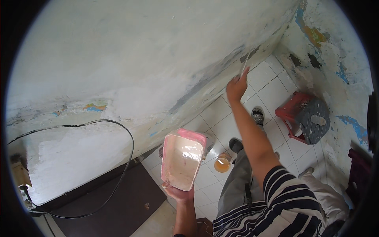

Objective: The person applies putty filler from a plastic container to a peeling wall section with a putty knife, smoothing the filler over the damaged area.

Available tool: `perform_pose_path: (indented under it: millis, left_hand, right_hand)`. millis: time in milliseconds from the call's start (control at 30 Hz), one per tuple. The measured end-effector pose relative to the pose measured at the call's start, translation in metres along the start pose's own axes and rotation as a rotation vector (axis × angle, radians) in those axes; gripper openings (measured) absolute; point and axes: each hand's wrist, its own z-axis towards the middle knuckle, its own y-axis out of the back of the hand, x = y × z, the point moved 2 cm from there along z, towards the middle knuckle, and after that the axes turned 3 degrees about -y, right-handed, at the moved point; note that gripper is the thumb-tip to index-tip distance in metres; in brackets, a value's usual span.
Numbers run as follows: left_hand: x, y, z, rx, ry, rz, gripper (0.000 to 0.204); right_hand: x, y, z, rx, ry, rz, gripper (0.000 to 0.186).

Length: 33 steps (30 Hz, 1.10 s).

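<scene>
**Scuffed, patched wall (pixel 118 51) above a white tiled floor (pixel 272 93)**

The wall carried pale, smooth stretches beside grey streaks and flaked spots of blue and ochre, and it met a second worn wall (pixel 335 75) at a corner. In front of it a person in a striped shirt (pixel 292 193) looked down over both arms.

The left hand (pixel 179 192) gripped the near end of a rectangular, pink-edged tray (pixel 183 158) from below, the fingers closed about its end. The tray was held out over the floor, its wet, pale lining facing up, presumably so that what was inside would not spill and lay within reach of the other arm. A pink part showed past its far edge; whether it belonged to the tray I could not tell.

The right hand (pixel 237 85) was stretched toward the low part of the wall, pinching a thin blade (pixel 247 60) turned edge-on to the view. That angle probably suited laying it flat to the wall, though contact could not be made out.

A small tub of amber liquid (pixel 222 166) stood near the feet, likely for easy reach. A red stool with a grey, spattered top (pixel 308 122) stood beside the second wall.
</scene>
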Motion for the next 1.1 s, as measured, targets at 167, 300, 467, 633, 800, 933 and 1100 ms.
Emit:
perform_pose_path:
  millis: [167,300,467,633,800,933,1100]
  left_hand:
    - [0.002,0.008,-0.004,-0.010,0.014,-0.032,0.082]
    - [0.003,0.010,-0.007,-0.029,0.027,-0.009,0.081]
    - [-0.003,0.012,-0.004,-0.012,0.014,0.025,0.080]
    - [-0.007,0.013,-0.001,-0.007,-0.013,-0.022,0.081]
    - [-0.001,0.018,-0.005,0.008,-0.010,-0.036,0.080]
    - [-0.001,0.021,-0.008,-0.030,-0.024,-0.016,0.082]
    - [-0.013,0.025,-0.008,-0.043,-0.027,0.003,0.086]
  right_hand:
    - [0.009,-0.030,0.014,0.160,-0.078,-0.011,0.073]
    - [0.025,-0.038,-0.106,0.213,0.032,0.020,0.075]
    - [0.039,0.017,-0.189,0.540,-0.253,0.093,0.069]
    - [0.015,0.031,-0.047,0.029,0.077,0.037,0.064]
    - [0.052,0.003,-0.011,0.254,-0.067,0.047,0.068]
    - [0.048,-0.025,-0.122,0.397,0.099,0.067,0.072]
    - [0.048,0.031,-0.179,0.660,0.011,0.136,0.069]
